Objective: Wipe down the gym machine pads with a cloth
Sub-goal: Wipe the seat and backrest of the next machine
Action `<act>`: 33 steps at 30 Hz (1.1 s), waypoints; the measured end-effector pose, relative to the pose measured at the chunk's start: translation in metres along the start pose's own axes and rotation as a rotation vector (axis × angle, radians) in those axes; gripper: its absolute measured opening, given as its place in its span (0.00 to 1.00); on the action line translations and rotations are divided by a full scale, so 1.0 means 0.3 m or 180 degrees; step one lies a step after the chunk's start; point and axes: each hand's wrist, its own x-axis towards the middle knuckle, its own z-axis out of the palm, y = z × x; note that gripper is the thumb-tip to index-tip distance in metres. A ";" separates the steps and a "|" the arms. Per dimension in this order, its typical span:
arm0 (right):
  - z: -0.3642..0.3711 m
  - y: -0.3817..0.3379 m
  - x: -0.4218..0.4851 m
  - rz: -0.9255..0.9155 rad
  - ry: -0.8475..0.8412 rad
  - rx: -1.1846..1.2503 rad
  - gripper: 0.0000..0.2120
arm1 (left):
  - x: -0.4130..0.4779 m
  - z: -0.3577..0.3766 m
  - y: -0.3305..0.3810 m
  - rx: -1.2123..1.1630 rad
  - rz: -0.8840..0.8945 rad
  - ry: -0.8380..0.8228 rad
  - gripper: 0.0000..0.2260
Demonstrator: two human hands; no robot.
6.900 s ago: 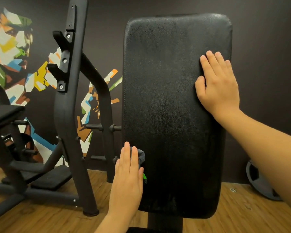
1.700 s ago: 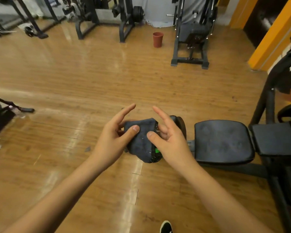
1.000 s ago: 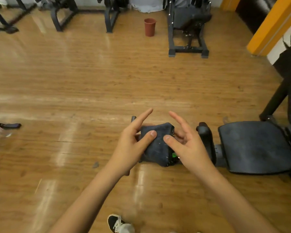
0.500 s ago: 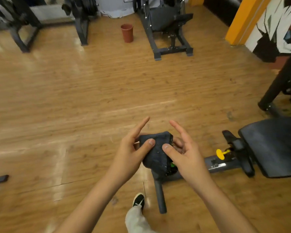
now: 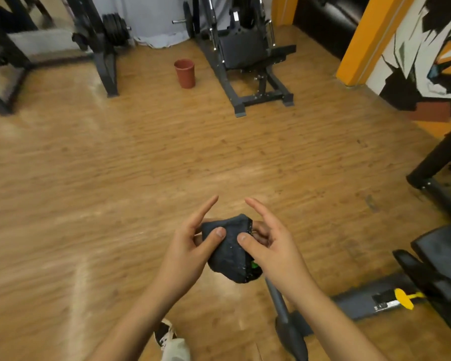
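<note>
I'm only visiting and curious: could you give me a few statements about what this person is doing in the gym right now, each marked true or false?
1. The left hand and the right hand both pinch the dark cloth. True.
2. The cloth is pressed on the black pad. False: it is held in the air over the floor, apart from the pad.
3. A reddish-brown pot stands on the wooden floor. True.
4. The knob on the bench frame is blue. False: it is yellow.

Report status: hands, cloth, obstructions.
Left hand and right hand pinch dark cloth mid-air. No pad touched. Black pad lower right, nothing seen between.
</note>
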 end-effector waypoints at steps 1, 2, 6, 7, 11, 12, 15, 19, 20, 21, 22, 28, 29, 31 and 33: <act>0.039 -0.011 0.073 0.0018 0.0051 0.0025 0.30 | 0.072 -0.058 0.004 0.0006 -0.0009 -0.0074 0.25; 0.080 -0.023 0.153 0.0027 0.0115 0.0058 0.30 | 0.149 -0.120 0.009 0.0018 0.0008 -0.0139 0.25; 0.235 -0.074 0.472 0.0052 0.0445 0.0178 0.30 | 0.480 -0.357 0.039 0.0090 0.0006 -0.0459 0.24; 0.276 -0.091 0.550 0.0045 0.0550 0.0224 0.30 | 0.562 -0.414 0.049 0.0089 -0.0009 -0.0532 0.24; 0.379 -0.153 0.866 0.0097 0.0885 0.0335 0.29 | 0.900 -0.578 0.094 0.0142 -0.0048 -0.0752 0.23; 0.395 -0.173 0.947 0.0100 0.0971 0.0350 0.29 | 0.983 -0.609 0.108 0.0140 -0.0031 -0.0782 0.23; 0.419 -0.213 1.221 0.0060 0.1045 0.0288 0.29 | 1.254 -0.692 0.140 0.0181 0.0013 -0.0863 0.23; 0.420 -0.270 1.661 -0.0060 0.1017 0.0082 0.31 | 1.666 -0.806 0.183 0.0245 0.0137 -0.0757 0.23; 0.421 -0.296 1.771 -0.0085 0.0975 0.0057 0.31 | 1.766 -0.836 0.199 0.0271 0.0156 -0.0709 0.23; 0.422 -0.323 1.891 -0.0107 0.0929 0.0051 0.31 | 1.874 -0.871 0.219 0.0289 0.0183 -0.0647 0.23; 0.427 -0.352 2.006 -0.0107 0.0881 0.0018 0.32 | 1.975 -0.909 0.240 0.0316 0.0192 -0.0574 0.24; 0.498 -0.522 2.664 -0.0148 0.0590 -0.0195 0.31 | 2.551 -1.163 0.357 0.0383 0.0230 -0.0245 0.23; 0.515 -0.541 2.765 -0.0160 0.0540 -0.0213 0.31 | 2.639 -1.209 0.364 0.0376 0.0216 -0.0194 0.23; 0.559 -0.576 2.975 -0.0170 0.0471 -0.0218 0.31 | 2.827 -1.306 0.377 0.0375 0.0180 -0.0121 0.23; 0.602 -0.599 3.200 -0.0179 0.0449 -0.0197 0.31 | 3.034 -1.403 0.388 0.0400 0.0200 -0.0108 0.23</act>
